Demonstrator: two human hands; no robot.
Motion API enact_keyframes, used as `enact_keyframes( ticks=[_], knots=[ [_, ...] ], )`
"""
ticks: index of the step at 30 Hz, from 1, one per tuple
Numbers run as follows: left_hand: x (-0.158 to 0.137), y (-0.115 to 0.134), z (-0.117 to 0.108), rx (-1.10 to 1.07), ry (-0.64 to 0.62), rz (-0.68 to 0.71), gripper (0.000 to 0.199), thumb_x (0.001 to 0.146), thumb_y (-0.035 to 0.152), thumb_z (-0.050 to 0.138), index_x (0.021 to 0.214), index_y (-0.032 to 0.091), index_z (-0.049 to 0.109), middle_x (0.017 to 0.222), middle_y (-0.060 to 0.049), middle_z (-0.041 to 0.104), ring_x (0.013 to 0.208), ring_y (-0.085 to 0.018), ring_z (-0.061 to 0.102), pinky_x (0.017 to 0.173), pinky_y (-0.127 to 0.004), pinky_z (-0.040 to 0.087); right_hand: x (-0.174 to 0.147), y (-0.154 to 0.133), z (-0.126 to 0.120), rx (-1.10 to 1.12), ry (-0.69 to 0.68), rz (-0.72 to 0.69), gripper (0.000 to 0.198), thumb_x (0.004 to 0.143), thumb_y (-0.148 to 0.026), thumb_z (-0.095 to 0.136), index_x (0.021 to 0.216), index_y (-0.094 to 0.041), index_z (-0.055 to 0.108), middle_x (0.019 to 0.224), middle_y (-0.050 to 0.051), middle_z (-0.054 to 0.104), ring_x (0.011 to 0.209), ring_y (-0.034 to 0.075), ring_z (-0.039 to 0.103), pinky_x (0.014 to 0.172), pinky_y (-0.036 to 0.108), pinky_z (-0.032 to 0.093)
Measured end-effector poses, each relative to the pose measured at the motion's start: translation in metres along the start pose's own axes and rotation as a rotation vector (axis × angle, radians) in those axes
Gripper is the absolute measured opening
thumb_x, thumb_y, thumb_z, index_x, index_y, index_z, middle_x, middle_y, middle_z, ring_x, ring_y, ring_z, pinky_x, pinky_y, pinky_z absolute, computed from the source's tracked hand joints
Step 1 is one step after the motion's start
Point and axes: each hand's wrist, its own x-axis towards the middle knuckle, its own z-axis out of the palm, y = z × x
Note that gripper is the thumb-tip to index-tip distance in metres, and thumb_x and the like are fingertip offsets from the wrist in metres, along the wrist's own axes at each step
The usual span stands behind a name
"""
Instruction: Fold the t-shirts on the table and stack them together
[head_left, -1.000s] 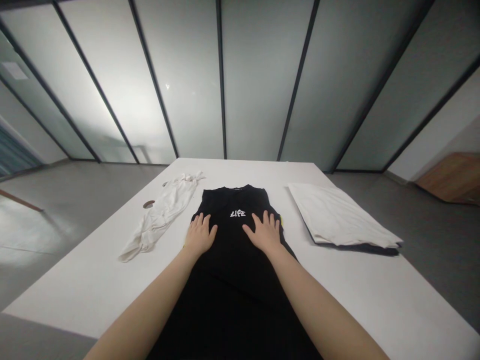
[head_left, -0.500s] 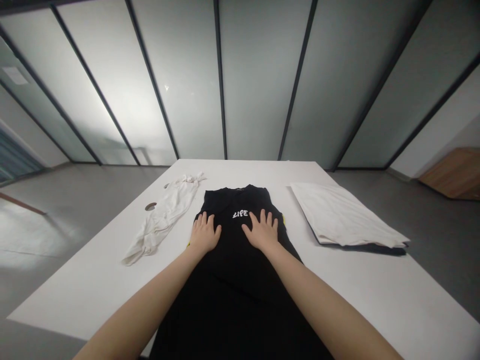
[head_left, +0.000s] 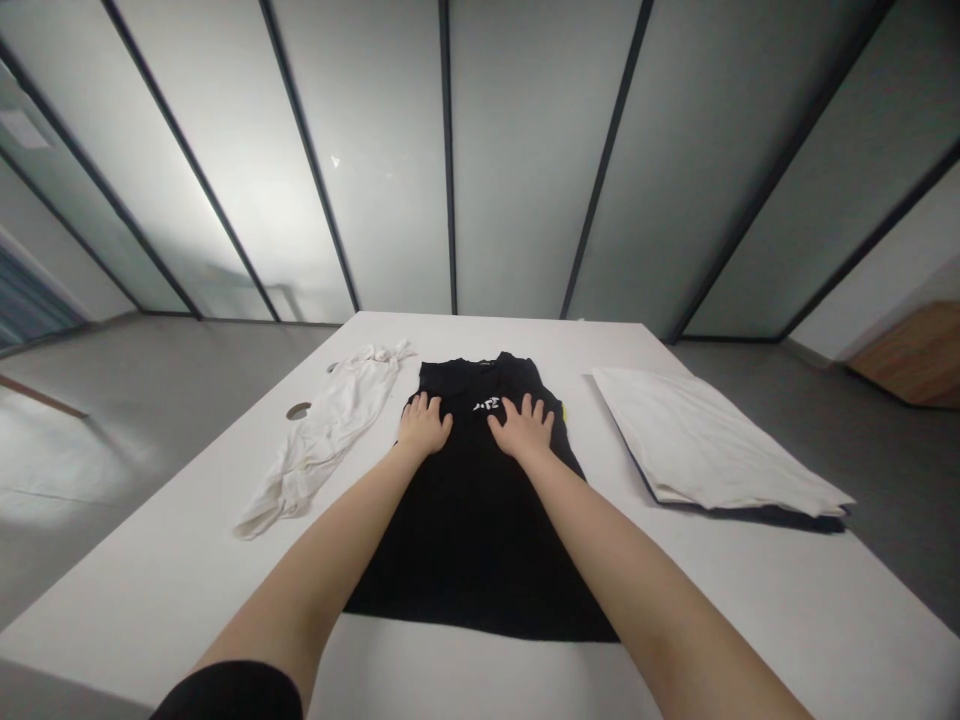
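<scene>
A black T-shirt [head_left: 480, 540] lies spread on the white table, its collar toward the far end and its bottom hem nearest me. White lettering [head_left: 486, 404] shows on its chest. My left hand [head_left: 425, 424] rests flat on the left side of the chest, fingers spread. On the right side, my right hand [head_left: 525, 427] lies flat with fingers apart, just beside the lettering. A bit of yellow shows at the shirt's right edge. Whether the sleeves are tucked under cannot be seen.
A crumpled white garment [head_left: 330, 435] lies left of the shirt, beside a round hole [head_left: 298, 411] in the white table [head_left: 172, 560]. To the right sits a stack of folded white cloth [head_left: 705, 440] with dark cloth beneath. Frosted glass panels [head_left: 517, 160] stand behind the table.
Both hands and the black T-shirt have moved away from me, toward the far end of the table. The shirt's bottom hem now shows on the tabletop. The view has shifted slightly.
</scene>
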Motion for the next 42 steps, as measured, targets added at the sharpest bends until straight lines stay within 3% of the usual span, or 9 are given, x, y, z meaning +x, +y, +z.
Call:
enact_keyframes(
  ticks=[4,7,12,16,21,24,29,36,42],
  knots=[
    [0.033,-0.004,0.003,-0.035,0.001,0.008,0.058,0.103,0.046,0.048,0.149,0.011,0.056,0.163,-0.024,0.047,0.153,-0.038,0.041,0.124,-0.052,0.034,0.02,0.001,-0.005,0.017,0.013,0.031,0.075,0.103,-0.067,0.036,0.167,-0.028,0.038,0.178,0.016,0.018,0.162,0.045,0.013,0.126,0.064,0.007],
    [0.036,-0.004,0.001,-0.077,0.046,-0.015,0.055,0.103,0.044,0.05,0.147,0.011,0.057,0.163,-0.022,0.048,0.152,-0.036,0.044,0.124,-0.05,0.036,0.023,0.004,-0.008,0.034,0.041,0.032,0.074,0.105,-0.067,0.034,0.166,-0.026,0.04,0.178,0.017,0.02,0.161,0.045,0.015,0.125,0.065,0.006],
    [0.003,-0.006,-0.019,-0.205,0.25,0.013,0.042,0.107,0.03,0.038,0.138,0.018,0.065,0.15,-0.013,0.063,0.14,-0.026,0.056,0.121,-0.041,0.042,0.002,0.016,-0.011,0.135,0.242,-0.126,0.06,0.111,-0.048,0.028,0.157,-0.021,0.055,0.17,0.013,0.04,0.155,0.036,0.033,0.126,0.051,0.02],
    [-0.036,-0.007,-0.031,-0.19,0.165,0.117,0.038,0.107,0.034,0.04,0.126,0.022,0.071,0.135,-0.01,0.072,0.129,-0.025,0.064,0.116,-0.04,0.047,-0.031,0.026,-0.012,0.203,0.222,-0.347,0.052,0.111,-0.035,0.028,0.139,-0.023,0.07,0.149,0.008,0.064,0.134,0.025,0.057,0.117,0.035,0.038],
    [-0.09,-0.005,-0.022,-0.018,-0.015,0.14,0.051,0.106,0.046,0.047,0.149,0.021,0.06,0.163,-0.014,0.052,0.151,-0.034,0.046,0.125,-0.049,0.037,-0.081,0.034,-0.006,0.06,0.072,-0.36,0.052,0.108,-0.044,0.046,0.154,-0.024,0.059,0.168,0.011,0.044,0.155,0.032,0.037,0.125,0.044,0.027],
    [-0.12,-0.009,-0.018,0.002,-0.037,0.118,0.058,0.106,0.048,0.046,0.156,0.021,0.053,0.169,-0.014,0.043,0.156,-0.035,0.04,0.127,-0.05,0.033,-0.109,0.044,-0.001,-0.012,-0.036,-0.336,0.064,0.107,-0.052,0.047,0.165,-0.025,0.045,0.175,0.014,0.029,0.162,0.038,0.024,0.129,0.052,0.018],
    [-0.15,-0.031,-0.024,0.011,-0.068,0.109,0.059,0.106,0.051,0.043,0.158,0.025,0.051,0.171,-0.011,0.04,0.158,-0.034,0.036,0.127,-0.051,0.034,-0.146,0.076,0.004,-0.016,-0.093,-0.324,0.068,0.105,-0.061,0.046,0.167,-0.033,0.039,0.179,0.009,0.021,0.164,0.039,0.016,0.13,0.055,0.014],
    [-0.144,-0.059,-0.029,0.069,-0.086,0.042,0.063,0.107,0.051,0.036,0.161,0.02,0.049,0.168,-0.013,0.044,0.155,-0.035,0.04,0.124,-0.05,0.037,-0.161,0.114,0.001,0.014,-0.066,-0.247,0.067,0.104,-0.056,0.046,0.164,-0.025,0.046,0.175,0.013,0.029,0.162,0.038,0.025,0.128,0.053,0.026],
    [-0.119,-0.042,-0.041,0.157,-0.045,-0.067,0.065,0.105,0.053,0.041,0.153,0.012,0.056,0.162,-0.023,0.049,0.152,-0.042,0.043,0.121,-0.057,0.038,-0.136,0.099,-0.013,0.103,0.038,-0.217,0.061,0.105,-0.053,0.045,0.155,-0.02,0.056,0.169,0.017,0.04,0.158,0.034,0.034,0.127,0.048,0.029]
  ],
)
